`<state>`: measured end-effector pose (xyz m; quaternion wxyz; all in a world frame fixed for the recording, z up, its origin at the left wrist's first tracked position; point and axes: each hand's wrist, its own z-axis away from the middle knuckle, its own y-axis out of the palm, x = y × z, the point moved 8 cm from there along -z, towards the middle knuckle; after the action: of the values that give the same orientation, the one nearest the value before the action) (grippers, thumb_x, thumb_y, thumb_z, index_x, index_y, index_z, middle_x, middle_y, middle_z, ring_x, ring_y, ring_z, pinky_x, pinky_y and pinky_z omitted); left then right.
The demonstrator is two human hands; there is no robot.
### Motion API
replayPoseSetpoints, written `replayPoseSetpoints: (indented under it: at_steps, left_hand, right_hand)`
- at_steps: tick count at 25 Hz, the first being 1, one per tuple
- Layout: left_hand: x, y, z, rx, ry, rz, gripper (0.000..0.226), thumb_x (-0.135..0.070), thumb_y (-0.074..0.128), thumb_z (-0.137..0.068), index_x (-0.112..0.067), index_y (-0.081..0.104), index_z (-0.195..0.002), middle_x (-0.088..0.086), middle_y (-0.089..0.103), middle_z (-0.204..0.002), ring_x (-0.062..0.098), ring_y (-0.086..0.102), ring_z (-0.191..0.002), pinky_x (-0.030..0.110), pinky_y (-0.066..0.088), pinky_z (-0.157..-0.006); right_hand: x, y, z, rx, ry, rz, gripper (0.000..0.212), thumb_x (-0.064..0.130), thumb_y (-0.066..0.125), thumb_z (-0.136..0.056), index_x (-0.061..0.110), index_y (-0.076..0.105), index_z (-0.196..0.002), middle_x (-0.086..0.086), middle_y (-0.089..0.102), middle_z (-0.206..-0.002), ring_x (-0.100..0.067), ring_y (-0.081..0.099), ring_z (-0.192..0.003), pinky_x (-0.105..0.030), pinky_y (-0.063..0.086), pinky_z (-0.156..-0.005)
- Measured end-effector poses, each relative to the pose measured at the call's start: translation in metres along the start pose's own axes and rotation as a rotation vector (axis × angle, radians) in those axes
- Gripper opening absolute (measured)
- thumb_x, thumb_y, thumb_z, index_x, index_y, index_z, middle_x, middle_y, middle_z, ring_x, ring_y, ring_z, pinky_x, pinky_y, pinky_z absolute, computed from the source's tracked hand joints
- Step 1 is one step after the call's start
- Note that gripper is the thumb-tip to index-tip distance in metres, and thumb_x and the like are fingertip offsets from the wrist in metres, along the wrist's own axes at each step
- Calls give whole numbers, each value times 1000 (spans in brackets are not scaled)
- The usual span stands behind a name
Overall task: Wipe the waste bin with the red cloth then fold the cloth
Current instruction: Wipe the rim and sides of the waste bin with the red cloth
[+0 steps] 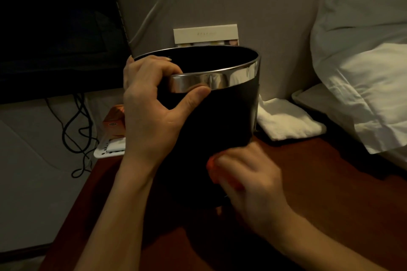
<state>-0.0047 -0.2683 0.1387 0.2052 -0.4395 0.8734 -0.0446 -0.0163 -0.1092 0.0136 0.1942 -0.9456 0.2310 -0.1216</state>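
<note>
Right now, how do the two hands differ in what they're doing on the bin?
The left hand grips the waste bin's chrome rim, thumb outside and fingers over the edge; the right hand is low on the bin's dark wall. The left hand holds no cloth; the right hand holds the red cloth. The left hand looks sharp, the right blurred. Both touch the bin.

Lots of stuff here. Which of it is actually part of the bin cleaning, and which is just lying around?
Part of the job:
waste bin
red cloth, mostly hidden under the right hand
left hand, gripping the bin's rim

Just lying about:
white folded towel
pillow
card against the wall
orange box
black cables
</note>
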Motion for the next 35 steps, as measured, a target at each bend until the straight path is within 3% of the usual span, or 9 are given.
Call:
replayPoseSetpoints:
  at_steps: [3, 9, 11, 14, 20, 26, 30, 33, 35]
  left_hand:
    - [0, -1, 1, -2, 16, 9, 31, -43, 70, -80, -21, 53, -93, -9, 53, -96, 12, 48, -104, 34, 25, -112]
    - [1, -1, 0, 12, -4, 11, 30, -41, 71, -80, -21, 53, -93, -10, 53, -98, 14, 49, -107, 20, 18, -111]
    - [-2, -2, 1, 16, 9, 4, 28, -40, 69, -81, -21, 54, -95, -10, 53, -99, 16, 50, -109, 26, 19, -113]
    - [-21, 8, 5, 45, 51, -116, 23, -36, 64, -85, -21, 59, -101, -8, 57, -105, 17, 47, -116, 50, 17, -114]
    - [-43, 28, 11, 133, 81, -255, 42, -42, 62, -85, -24, 56, -122, -7, 55, -119, 15, 38, -127, 46, 2, -117]
    - [-41, 25, 7, 89, 40, -176, 34, -44, 63, -82, -23, 56, -108, -15, 48, -106, 12, 39, -120, 39, 1, -116]
    - [-9, 6, 1, 76, -48, 13, 20, -49, 61, -83, -33, 52, -92, -25, 48, -96, 5, 45, -110, 45, 14, -117]
    - [1, -8, -1, 41, -85, 86, 17, -47, 56, -88, -29, 56, -89, -23, 52, -91, -2, 48, -102, 55, 27, -109]
    - [-17, 1, 0, 42, -30, -71, 21, -45, 56, -89, -25, 58, -93, -17, 52, -93, 4, 48, -103, 52, 21, -112]
  right_hand:
    - [11, 28, 27, 193, -162, 106, 9, 26, 69, -97, 20, 73, -92, 5, 68, -93, -19, 53, -79, -36, 44, -61]
    - [-35, -25, 4, -92, 131, -42, 21, 26, 65, -94, 9, 73, -103, 7, 64, -107, -13, 56, -92, -23, 48, -81]
    - [-38, -7, 23, 61, 113, -44, 16, 28, 65, -95, 14, 72, -100, 6, 66, -103, -16, 57, -85, -28, 49, -74]
    - [-43, 14, 47, 234, 71, 4, 16, 37, 65, -94, 24, 74, -93, 11, 67, -93, -14, 54, -75, -34, 49, -62]
    - [-43, 5, 48, 151, 248, -72, 17, 36, 70, -92, 21, 72, -99, 10, 68, -98, -5, 53, -83, -21, 46, -69]
    - [-49, -22, 16, -101, 169, -59, 20, 26, 69, -91, 8, 74, -96, -1, 72, -99, -15, 58, -84, -22, 47, -76]
    - [-30, 5, 33, 117, -21, 16, 15, 27, 73, -92, 13, 77, -96, 1, 73, -99, -16, 53, -79, -34, 47, -62]
    - [-42, -26, 13, -19, 56, 31, 21, 27, 66, -95, 9, 76, -97, 0, 72, -101, -13, 52, -84, -25, 47, -74]
    - [-47, -45, 1, -139, 116, 45, 22, 25, 66, -93, 6, 75, -99, 3, 68, -103, -10, 52, -89, -17, 43, -82]
